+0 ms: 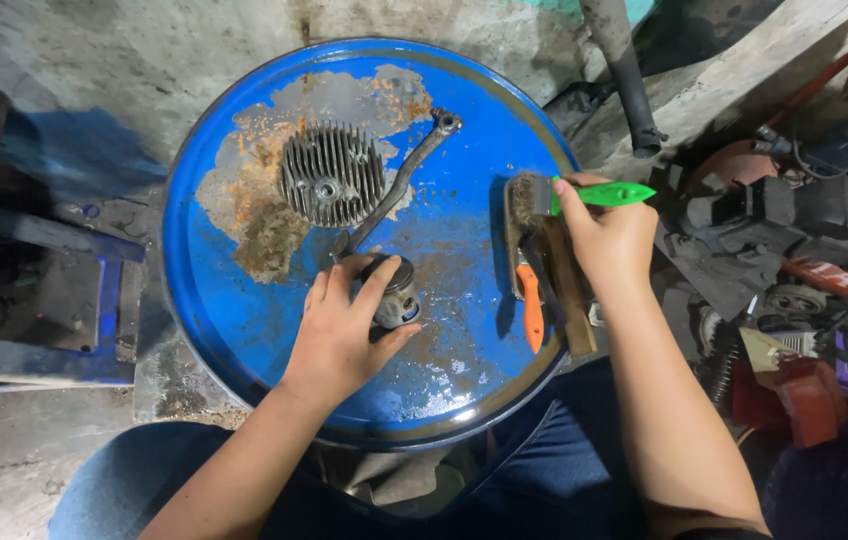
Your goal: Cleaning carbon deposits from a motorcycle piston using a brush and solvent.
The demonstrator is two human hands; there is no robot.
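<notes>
a blue drum lid (244, 330), rusted in patches, carries everything. on its upper left part lies a round finned metal head (332, 186). just right of it a long metal lever (402, 180) runs diagonally down toward the left hand (344, 325), whose grip is clenched around a small dark metal cylinder (396, 295) resting on the lid near its middle. further right lie an orange-handled tool (532, 308) and a wooden strip (569, 290) near the rim. above them the right hand (612, 235) grasps a green-handled brush (599, 195), bristles at the lid
</notes>
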